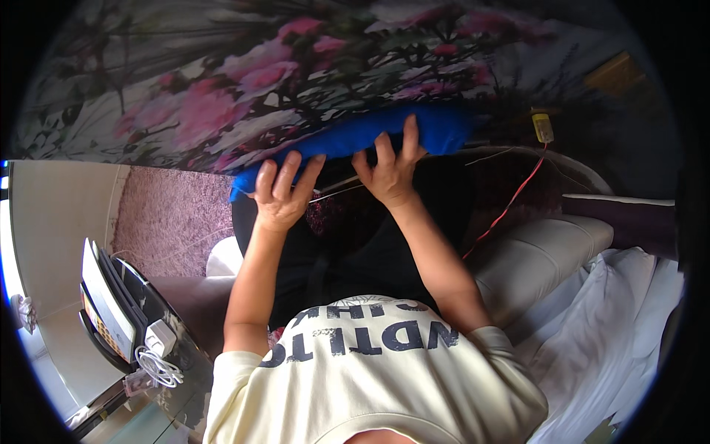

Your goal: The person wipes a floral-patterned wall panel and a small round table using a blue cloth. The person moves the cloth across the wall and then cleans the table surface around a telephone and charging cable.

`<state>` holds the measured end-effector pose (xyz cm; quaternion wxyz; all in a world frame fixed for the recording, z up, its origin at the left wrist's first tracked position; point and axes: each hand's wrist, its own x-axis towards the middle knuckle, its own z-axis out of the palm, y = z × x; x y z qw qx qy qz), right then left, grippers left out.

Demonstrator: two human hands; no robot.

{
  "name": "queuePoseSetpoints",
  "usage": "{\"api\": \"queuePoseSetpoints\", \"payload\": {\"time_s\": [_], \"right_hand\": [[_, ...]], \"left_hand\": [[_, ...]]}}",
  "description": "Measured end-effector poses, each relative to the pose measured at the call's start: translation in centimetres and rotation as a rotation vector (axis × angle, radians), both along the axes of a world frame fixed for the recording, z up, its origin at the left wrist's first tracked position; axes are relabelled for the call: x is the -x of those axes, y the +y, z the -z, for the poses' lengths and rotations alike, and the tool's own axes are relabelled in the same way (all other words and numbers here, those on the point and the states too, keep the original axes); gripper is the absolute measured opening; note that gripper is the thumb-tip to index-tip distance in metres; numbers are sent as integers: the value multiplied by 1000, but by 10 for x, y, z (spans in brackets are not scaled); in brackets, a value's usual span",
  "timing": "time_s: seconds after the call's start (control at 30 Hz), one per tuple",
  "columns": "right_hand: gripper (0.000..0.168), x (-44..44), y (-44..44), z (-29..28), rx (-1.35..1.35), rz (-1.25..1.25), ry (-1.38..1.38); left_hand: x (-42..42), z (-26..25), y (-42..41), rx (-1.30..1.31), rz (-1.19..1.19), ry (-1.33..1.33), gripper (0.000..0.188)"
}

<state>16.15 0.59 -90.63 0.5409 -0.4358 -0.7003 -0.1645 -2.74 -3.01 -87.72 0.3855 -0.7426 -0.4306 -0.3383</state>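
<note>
A large panel or sheet printed with pink flowers [211, 114] spans the view ahead of me. Along its near edge lies a strip of blue cloth [355, 136]. My left hand [282, 197] has its fingers over the left part of this cloth, fingertips on the edge. Farther right, my right hand [391, 172] rests on the same cloth with its fingers somewhat spread. Whatever the hands touch under the edge is hidden. A thin pale cord or rod [338, 191] passes below the edge between the hands.
A yellow-labelled item [543, 127] hangs at right on a twisted red wire [516, 197]. A padded grey armrest [546, 263] and white fabric [588, 333] lie at right. At left, a dark side table [186, 363] carries a white charger [161, 337] with coiled cable. Shaggy pink carpet [166, 216] lies beyond.
</note>
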Motion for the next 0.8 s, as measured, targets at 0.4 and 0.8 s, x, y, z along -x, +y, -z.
{"api": "queuePoseSetpoints", "payload": {"time_s": [0.4,0.8], "right_hand": [[72,23,-31,90,479,33,105],[87,-58,42,-71,9,135,270]], "left_hand": [[0,76,-23,439,-56,102,46],[-80,-114,32,-26,372,-42,20]]}}
